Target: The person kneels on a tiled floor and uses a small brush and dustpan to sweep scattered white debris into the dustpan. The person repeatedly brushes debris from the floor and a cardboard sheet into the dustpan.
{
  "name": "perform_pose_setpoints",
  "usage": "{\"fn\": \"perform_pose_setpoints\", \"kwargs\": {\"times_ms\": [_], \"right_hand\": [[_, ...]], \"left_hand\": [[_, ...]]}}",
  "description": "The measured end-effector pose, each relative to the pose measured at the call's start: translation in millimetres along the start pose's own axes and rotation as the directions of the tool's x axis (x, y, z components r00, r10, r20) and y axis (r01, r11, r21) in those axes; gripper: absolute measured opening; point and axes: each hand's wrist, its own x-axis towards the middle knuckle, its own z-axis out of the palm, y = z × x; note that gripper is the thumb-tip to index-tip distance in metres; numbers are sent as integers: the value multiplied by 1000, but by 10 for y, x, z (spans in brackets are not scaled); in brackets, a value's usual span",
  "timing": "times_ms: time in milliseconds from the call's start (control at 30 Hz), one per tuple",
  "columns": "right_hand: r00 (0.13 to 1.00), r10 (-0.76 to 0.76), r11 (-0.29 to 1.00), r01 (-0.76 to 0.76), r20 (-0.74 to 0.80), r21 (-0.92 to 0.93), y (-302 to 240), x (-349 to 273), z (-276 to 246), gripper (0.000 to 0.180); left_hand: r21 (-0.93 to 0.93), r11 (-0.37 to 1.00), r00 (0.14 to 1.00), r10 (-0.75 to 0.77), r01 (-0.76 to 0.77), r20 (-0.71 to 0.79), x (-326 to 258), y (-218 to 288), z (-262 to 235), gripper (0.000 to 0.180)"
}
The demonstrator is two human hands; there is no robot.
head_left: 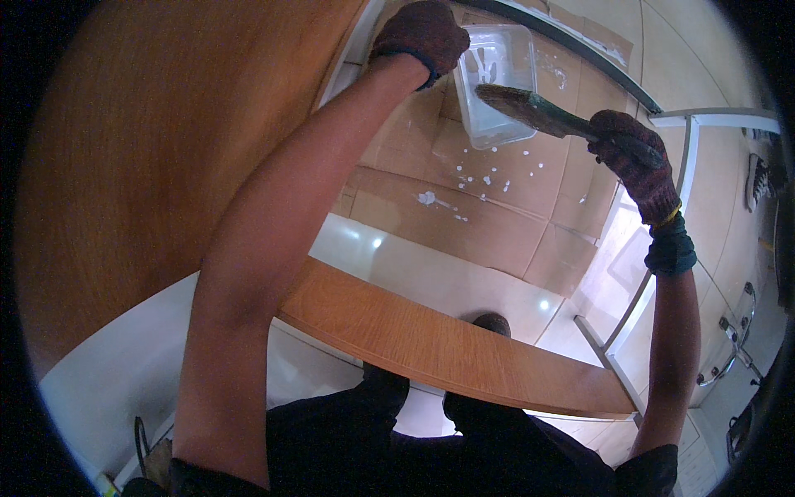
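1. Right hand (633,161) in a knit glove, fingers wrapped tight round the handle of a wide paintbrush (530,109), bristles over the near lip of the tub.
2. Left hand (421,37) in a glove too, closed on the far left rim of the clear plastic tub (497,79), out over the cardboard.
3. Could drip: wet bristles past the rim, more white spots on the cardboard (505,219).
4. Could tip: tub gripped by one edge only, paint out on the pale floor tiles (431,269).
5. Could smear: brush or sleeve close to the wooden door (149,166) and the wooden shelf (447,352).
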Motion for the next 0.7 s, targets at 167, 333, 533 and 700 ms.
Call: {"fn": "perform_pose_setpoints", "kwargs": {"times_ms": [167,333,533,700], "right_hand": [[995,-95,995,95,-1,26,36,-15,32,27],[983,-178,980,182,50,-80,-28,25,45,26],[999,-43,998,43,-12,44,-26,5,67,29],[998,-38,997,41,-49,73,-14,13,54,28]], "left_hand": [[-14,1000,997,22,-21,71,-6,-9,-45,32],[-58,998,998,15,-12,56,-55,47,-76,31],[52,995,996,90,-90,-3,-12,-33,18,31],[31,992,989,125,-123,-74,-91,-35,-17,28]]}}
